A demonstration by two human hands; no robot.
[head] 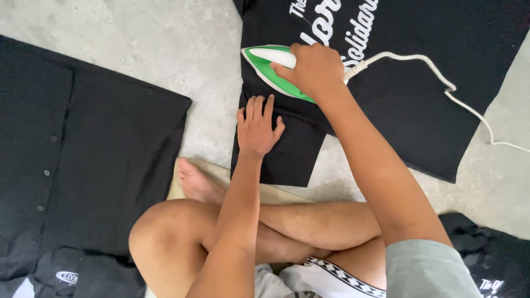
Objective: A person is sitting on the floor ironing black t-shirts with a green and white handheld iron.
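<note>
A big black shirt with a row of small buttons [83,160] is lying flat on the grey floor [182,49] at the left; a black piece of clothing with a small white oval badge [69,275] is sitting at the bottom left; more black cloth with white writing [491,265] is lying crumpled at the bottom right; a tan mat [218,175] is peeking out by the crossed legs.

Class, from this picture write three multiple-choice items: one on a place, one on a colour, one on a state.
1. Where does the left hand rest?
A on the black shirt
B on the iron
C on a knee
2. What colours is the iron?
A red and grey
B green and white
C blue
3. How does the right hand stand?
A open in the air
B flat on the floor
C closed on the iron

A: its palm lies flat on the cloth.
B: green body, white top.
C: its fingers wrap the handle.
</note>
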